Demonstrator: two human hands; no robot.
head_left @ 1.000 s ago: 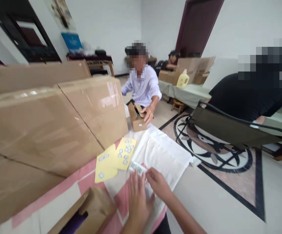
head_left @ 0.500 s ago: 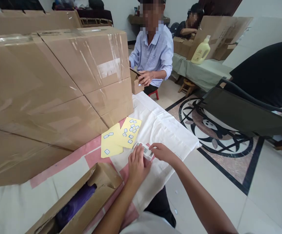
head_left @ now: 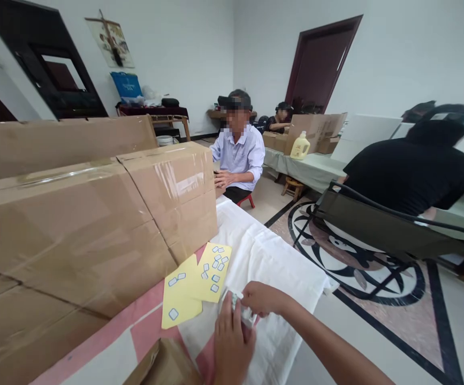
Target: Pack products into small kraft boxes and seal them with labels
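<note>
A small white box (head_left: 249, 316) with pale bits visible at its top sits on the cloth-covered table. My left hand (head_left: 232, 338) is wrapped against its near left side, fingers pointing away from me. My right hand (head_left: 264, 299) is closed over the right side of the box; its fingertips are hidden, so what they pinch cannot be made out. Just beyond lie two overlapping yellow sheets, the left sheet (head_left: 187, 299) and the right sheet (head_left: 220, 282), bearing several small pale stickers with blue outlines.
Taped cardboard boxes (head_left: 167, 198) form a wall on the left. An open carton (head_left: 163, 363) lies at the near edge. Across the white cloth (head_left: 280, 262) sits a co-worker (head_left: 242, 155). Another person in black (head_left: 408, 166) leans over on a folding chair (head_left: 376, 219) at right.
My view has tilted up, so the table sits lower in the picture. My right hand has moved in over the box and its fingers are more curled. The left hand stays on the box.
</note>
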